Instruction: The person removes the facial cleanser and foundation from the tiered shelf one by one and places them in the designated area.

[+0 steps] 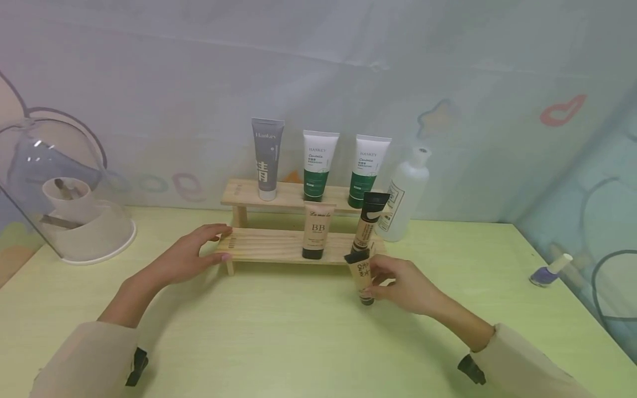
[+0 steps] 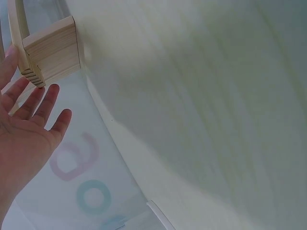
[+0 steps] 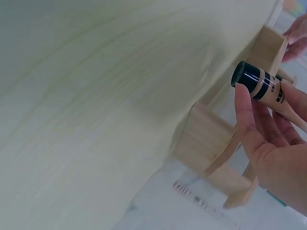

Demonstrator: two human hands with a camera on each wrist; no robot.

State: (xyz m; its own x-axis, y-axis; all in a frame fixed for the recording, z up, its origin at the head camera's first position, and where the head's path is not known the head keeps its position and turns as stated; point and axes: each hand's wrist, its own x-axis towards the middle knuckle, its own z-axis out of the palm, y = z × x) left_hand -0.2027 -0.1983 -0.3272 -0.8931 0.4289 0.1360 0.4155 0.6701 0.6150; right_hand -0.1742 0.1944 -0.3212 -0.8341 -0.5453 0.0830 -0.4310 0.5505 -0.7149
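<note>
A: Nearest the camera, on the pale green surface [image 1: 298, 337], what is the right hand [image 1: 408, 287] doing?

B: It is pinching a small beige tube with a black cap [image 1: 361, 276] between thumb and fingertips, cap end down, just in front of the right end of the two-tier pale wooden rack [image 1: 269, 245]. The right wrist view is showing the fingers [image 3: 249, 120] curling round the tube's body, apparently to be keeping it upright and steady.

A: And the left hand [image 1: 191, 257]?

B: It is lying spread and relaxed, fingers straight, its fingertips touching the left end of the rack's lower shelf. In the left wrist view the fingers [image 2: 41, 103] are fanning out beside the wooden end block. I am judging it to be bracing the rack so it is not sliding.

A: What is standing on the lower shelf?

B: A beige tube marked BB [image 1: 317, 231], resting on its black cap near the middle, and a slimmer tan tube with a black flat end on top [image 1: 369, 218] leaning at the right end, just behind the held tube.

A: Farther back?

B: On the upper shelf a grey tube [image 1: 266, 159] and two white-and-green tubes [image 1: 317, 166] [image 1: 367, 171] are standing cap down in a row. A white plastic bottle [image 1: 404, 196] is standing on the surface just right of the rack. Well off left a clear plastic domed case [image 1: 59, 193] is holding a white cup, and far right a small purple nail-polish bottle [image 1: 547, 271] is lying by the edge.
</note>
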